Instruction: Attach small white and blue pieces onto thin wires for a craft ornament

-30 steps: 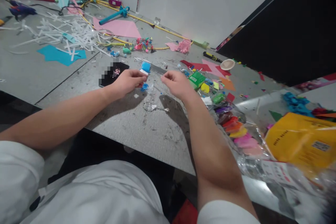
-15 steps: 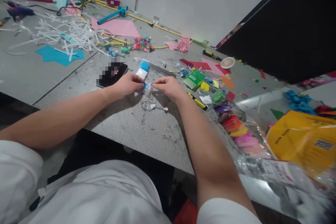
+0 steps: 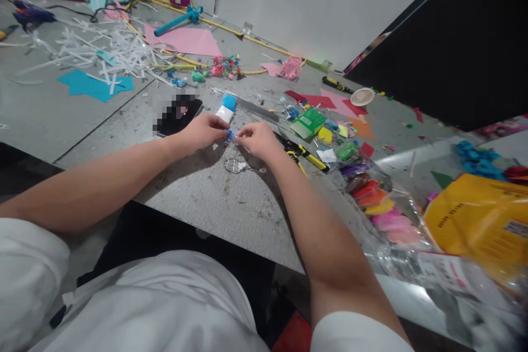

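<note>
Over the grey table, my left hand [image 3: 206, 132] pinches a small bright-blue lump [image 3: 230, 134], which looks like modelling clay. Facing it, my right hand [image 3: 258, 140] has thumb and forefinger pinched at a bit of clear plastic wrapper [image 3: 235, 140] against the lump; its fingertips partly hide what they grip. Just below the hands lies a small racket-shaped wire piece [image 3: 233, 165] with a chain and a white bit on it. Beyond my left fingers are a white packet [image 3: 224, 114] and a blue packet [image 3: 229, 102]. A dark phone [image 3: 185, 113] lies beside my left hand.
Black-and-yellow pliers [image 3: 295, 149] and a black-and-yellow cutter [image 3: 314, 159] lie by my right forearm. A green packet [image 3: 308, 123], coloured clay packs [image 3: 373, 195] and a yellow bag [image 3: 474, 220] are at right. White paper strips [image 3: 111, 49] spread at far left.
My right hand has moved slightly left, its fingertips closing up to the blue lump by my left fingers. Pliers now show beside my right wrist. The view has shifted slightly.
</note>
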A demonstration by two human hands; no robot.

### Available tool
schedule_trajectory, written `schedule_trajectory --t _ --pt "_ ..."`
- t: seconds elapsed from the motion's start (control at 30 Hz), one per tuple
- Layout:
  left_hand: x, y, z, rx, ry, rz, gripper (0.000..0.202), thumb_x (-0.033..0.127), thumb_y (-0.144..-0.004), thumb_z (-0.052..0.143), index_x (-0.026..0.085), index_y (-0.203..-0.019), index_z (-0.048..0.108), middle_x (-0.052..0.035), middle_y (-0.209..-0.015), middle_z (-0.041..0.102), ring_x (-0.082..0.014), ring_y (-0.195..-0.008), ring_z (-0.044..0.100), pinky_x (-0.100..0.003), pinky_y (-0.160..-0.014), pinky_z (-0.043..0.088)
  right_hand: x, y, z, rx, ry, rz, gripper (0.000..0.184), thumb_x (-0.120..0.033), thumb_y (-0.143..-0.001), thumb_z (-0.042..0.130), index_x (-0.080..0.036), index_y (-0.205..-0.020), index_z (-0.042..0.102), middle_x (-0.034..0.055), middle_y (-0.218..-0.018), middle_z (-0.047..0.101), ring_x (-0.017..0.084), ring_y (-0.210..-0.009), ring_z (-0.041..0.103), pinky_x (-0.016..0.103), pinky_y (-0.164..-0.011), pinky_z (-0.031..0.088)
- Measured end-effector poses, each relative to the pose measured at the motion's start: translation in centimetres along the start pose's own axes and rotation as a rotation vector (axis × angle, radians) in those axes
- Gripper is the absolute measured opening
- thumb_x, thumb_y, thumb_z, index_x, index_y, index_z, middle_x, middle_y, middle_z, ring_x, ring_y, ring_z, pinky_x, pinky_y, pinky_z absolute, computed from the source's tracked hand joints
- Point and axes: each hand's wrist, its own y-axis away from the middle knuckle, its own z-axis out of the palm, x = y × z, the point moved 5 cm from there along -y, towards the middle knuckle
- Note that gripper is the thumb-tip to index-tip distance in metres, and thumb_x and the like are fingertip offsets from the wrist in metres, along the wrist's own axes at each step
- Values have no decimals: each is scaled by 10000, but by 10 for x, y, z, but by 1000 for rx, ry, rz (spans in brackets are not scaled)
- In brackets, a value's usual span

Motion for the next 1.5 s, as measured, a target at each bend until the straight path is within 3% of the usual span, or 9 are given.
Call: schedule_trajectory --t 0.1,0.27,0.43,0.57,0.7,0.9,1.13,1.23,1.5 --pt "1 1 2 -6 70 -3 226 64 -926 1065 181 -906 873 -43 -860 842 -177 -823 787 -312 -887 658 -3 4 -10 -44 26 -3 69 -154 -712 643 -139 -770 676 -53 -527 496 66 -515 396 234 -546 270" --pt "9 7 7 -46 132 -4 312 112 -1020 1050 183 -837 807 -41 -845 826 -168 -809 767 -332 -918 654 -1 16 -39 -76 -5 26 217 -29 -746 500 -148 -873 629 -38 -591 538 57 -487 436 207 -499 321" --pt "21 23 13 -118 157 2 358 116 -1104 995 183 -844 757 -78 -930 870 -173 -876 766 -354 -951 622 -14 45 -56 -47 -206 -69 203 -39 -782 480 -157 -919 570 14 -812 628 70 -597 608 186 -528 479" --pt "26 36 14 -166 159 7 295 78 -1122 956 159 -892 790 -89 -971 895 -177 -950 764 -350 -967 595 -27 78 -45 -17 -482 -198 227 -141 -775 598 -161 -998 561 28 -835 660 116 -678 685 240 -606 567" --pt "26 41 15 -212 123 12 284 104 -1023 1063 173 -900 816 -36 -857 831 -154 -827 683 -336 -860 558 -19 97 -28 97 -604 -228 222 -265 -762 665 -170 -953 604 29 -823 698 114 -645 682 268 -637 578" --pt "28 43 18 -275 107 76 219 197 -901 1106 199 -966 897 -24 -860 798 -190 -798 700 -344 -809 569 -19 104 -22 249 -275 -326 171 -323 -712 747 -192 -795 675 3 -709 666 116 -611 611 265 -607 520" --pt "24 46 24 -340 10 130 327 341 -1020 1067 190 -829 849 -29 -757 733 -175 -727 651 -303 -721 516 -42 119 -16 301 -55 -594 28 -280 -829 647 -261 -838 666 5 -831 672 143 -746 646 296 -718 529" --pt "20 48 27 -341 -15 115 284 340 -1052 1030 187 -871 875 -29 -773 762 -179 -738 672 -290 -713 533 -42 122 -14 350 6 -598 80 -246 -865 592 -281 -914 645 6 -920 681 154 -834 665 314 -781 538" --pt "27 55 31 -418 37 150 221 173 -1006 1032 163 -913 832 -37 -886 848 -176 -872 749 -308 -898 628 -37 120 -16 428 46 -510 103 -289 -822 655 -223 -800 579 -6 -799 638 132 -708 609 268 -655 508"
